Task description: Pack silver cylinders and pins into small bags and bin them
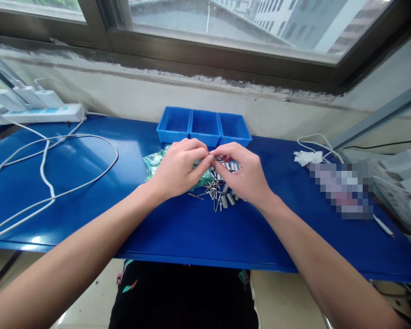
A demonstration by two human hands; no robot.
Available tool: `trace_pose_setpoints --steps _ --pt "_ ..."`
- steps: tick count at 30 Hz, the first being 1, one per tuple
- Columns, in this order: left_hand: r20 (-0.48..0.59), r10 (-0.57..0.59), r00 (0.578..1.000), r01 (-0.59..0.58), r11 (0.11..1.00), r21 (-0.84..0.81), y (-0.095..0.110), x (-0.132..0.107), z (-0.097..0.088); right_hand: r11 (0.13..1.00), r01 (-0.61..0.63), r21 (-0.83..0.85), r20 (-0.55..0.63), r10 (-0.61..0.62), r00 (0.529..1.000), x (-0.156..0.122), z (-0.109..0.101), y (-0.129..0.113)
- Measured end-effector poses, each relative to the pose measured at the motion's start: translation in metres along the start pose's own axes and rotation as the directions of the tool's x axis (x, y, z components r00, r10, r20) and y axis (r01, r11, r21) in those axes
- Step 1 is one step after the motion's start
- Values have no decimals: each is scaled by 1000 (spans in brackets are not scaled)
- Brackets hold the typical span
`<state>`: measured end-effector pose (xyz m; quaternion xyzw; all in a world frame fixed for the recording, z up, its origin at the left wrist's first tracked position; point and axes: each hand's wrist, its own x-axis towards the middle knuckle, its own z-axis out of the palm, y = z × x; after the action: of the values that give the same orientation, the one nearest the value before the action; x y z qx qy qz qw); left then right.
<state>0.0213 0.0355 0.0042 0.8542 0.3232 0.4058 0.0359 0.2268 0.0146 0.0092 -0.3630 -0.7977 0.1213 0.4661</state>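
Head view: white cables (44, 155) are trailing across the blue table (89, 214). Green pieces (153, 162) are lying under the left hand (178, 171), whose fingers are curling inward. Blue bins (203, 125) are sitting just behind, within reach. Over the metal parts pile (221, 194), its fingertips are pinching shut against those of the right hand (246, 176). They are possibly gripping one part, but it is too small to tell.

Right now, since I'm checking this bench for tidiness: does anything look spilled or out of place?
The small metal leaded parts lie in a loose heap on the blue table, leads pointing every way, while the three blue bins behind look empty. White cables loop loosely across its left.
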Motion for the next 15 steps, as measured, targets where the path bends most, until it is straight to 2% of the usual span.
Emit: trace_pose_setpoints --steps 4,11,13,15 --pt "9 10 1000 -9 1000 -5 2 0 -1 991 100 -90 0 -101 995 -1 -2 2" --pt "68 13 998 -11 1000 -25 3 0 -2 988 114 -101 74 -107 991 0 -6 3" --pt "72 10 997 -8 1000 -26 2 0 -2 990 98 -105 93 -88 992 0 -9 2" --pt "76 10 997 -8 1000 -24 2 0 -2 998 20 -60 65 -16 998 1 -13 0"
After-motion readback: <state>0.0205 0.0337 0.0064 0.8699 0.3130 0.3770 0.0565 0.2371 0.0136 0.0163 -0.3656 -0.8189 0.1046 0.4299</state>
